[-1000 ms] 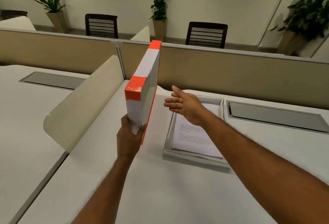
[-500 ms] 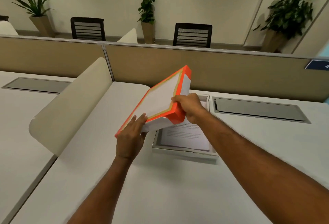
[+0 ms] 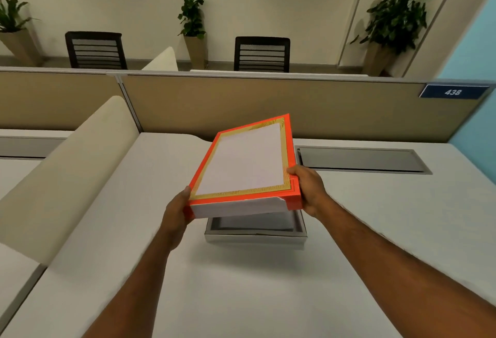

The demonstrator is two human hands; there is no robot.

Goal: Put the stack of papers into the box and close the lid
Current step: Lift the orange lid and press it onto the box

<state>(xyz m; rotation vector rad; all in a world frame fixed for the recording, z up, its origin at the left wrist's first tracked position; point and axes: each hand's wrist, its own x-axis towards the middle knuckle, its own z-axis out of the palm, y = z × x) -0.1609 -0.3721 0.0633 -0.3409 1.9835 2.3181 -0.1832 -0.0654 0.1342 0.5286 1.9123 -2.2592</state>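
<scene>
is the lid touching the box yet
Apart. The head view shows the lid held in both hands, tilted above the box, with a dark gap and the box's inner wall visible under the lid's near edge.

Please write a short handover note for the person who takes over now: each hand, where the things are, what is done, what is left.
Left hand: grips the lid's near-left corner.
Right hand: grips the lid's near-right corner.
Lid: orange-edged, in the air, tilted, above the box on the desk.
Papers: hidden under the lid now.
Done: lid brought over the box.
Left: lower it square onto the box and press it shut.
</scene>
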